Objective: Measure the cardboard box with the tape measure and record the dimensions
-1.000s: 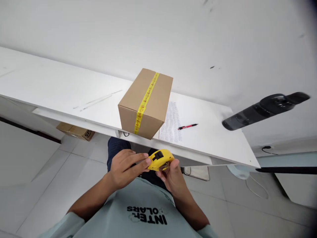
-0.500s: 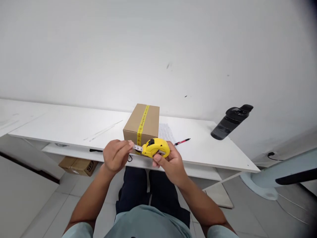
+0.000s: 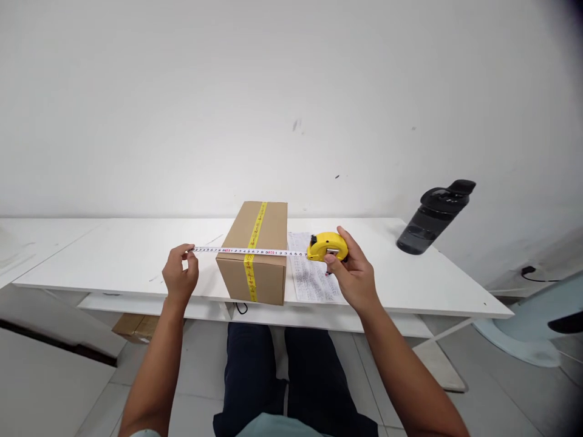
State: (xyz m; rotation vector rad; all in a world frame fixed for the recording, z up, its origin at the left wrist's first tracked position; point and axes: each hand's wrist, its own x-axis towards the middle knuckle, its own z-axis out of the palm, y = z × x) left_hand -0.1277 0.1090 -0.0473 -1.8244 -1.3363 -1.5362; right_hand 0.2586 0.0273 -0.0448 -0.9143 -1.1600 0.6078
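Note:
My right hand (image 3: 357, 276) is closed around the yellow case of a tape measure (image 3: 327, 247), right of the cardboard box. Between the thumb and fingers of my left hand (image 3: 181, 271) is pinched the free end of the white blade (image 3: 207, 249). Pulled straight, the blade runs left to right across the near top edge of the box; whether it touches the cardboard I cannot tell. The closed cardboard box (image 3: 268, 221) stands at the front of the white table, with yellow printed tape (image 3: 250, 276) down its top and front.
A written sheet of paper (image 3: 314, 279) lies right of the box, and a pen there is mostly hidden by my right hand. A dark bottle (image 3: 435, 215) stands at the table's right end. Another cardboard box (image 3: 134, 328) sits below on the left. A wall rises behind the table (image 3: 387, 291).
My hands have moved apart, drawing the blade out of the case from a short stub to a long stretch over the box. The camera view has shifted, and the pen is now mostly covered.

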